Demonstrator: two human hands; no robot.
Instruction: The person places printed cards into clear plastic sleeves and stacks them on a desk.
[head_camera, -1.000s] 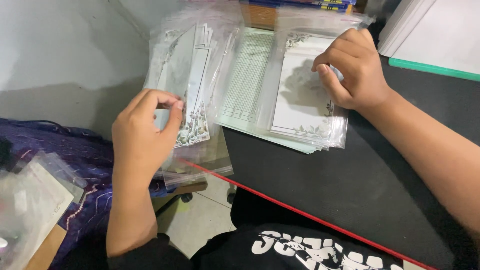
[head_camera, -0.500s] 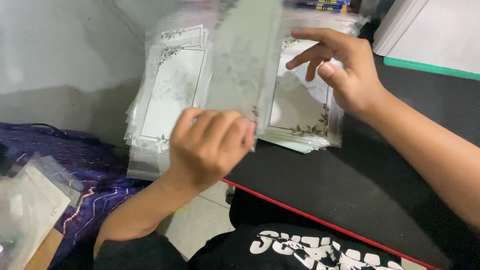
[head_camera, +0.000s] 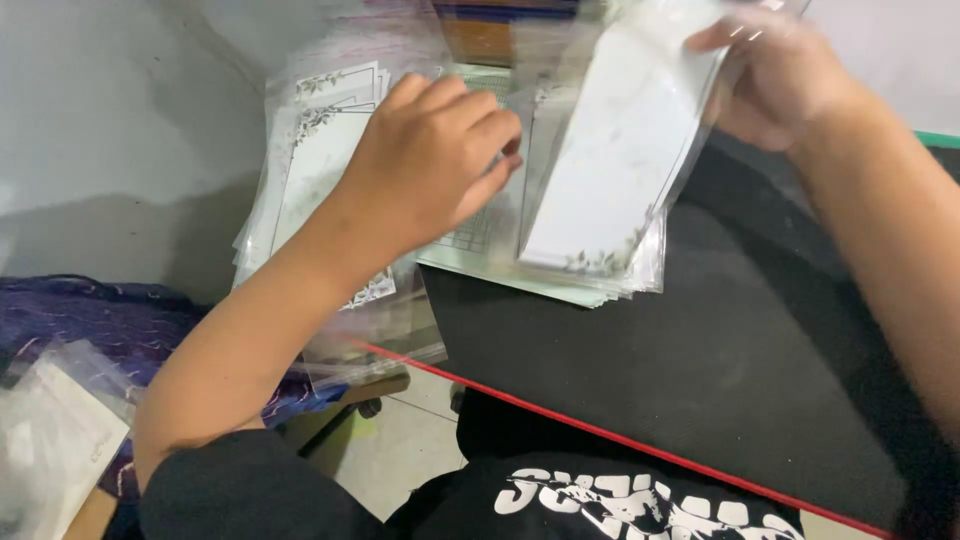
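My right hand (head_camera: 785, 80) holds up a clear plastic sleeve with a white floral-bordered card (head_camera: 620, 150) inside, tilted above the table. My left hand (head_camera: 430, 160) reaches across from the left, back upward and fingers curled. Its fingertips are close to the sleeve's left edge, and its palm side is hidden. Under the left wrist lies a stack of sleeved floral cards (head_camera: 320, 150). A second stack (head_camera: 610, 275) lies beneath the raised card on the black table (head_camera: 700, 380).
A pale green lined sheet (head_camera: 470, 245) lies between the two stacks. The black table has a red front edge. A purple cloth (head_camera: 90, 320) and clear plastic bags (head_camera: 50, 450) lie at the lower left. A brown box (head_camera: 480, 35) stands at the back.
The sleeved card that my left hand had lifted is now in my raised right hand. My left hand has moved right, over the stacks.
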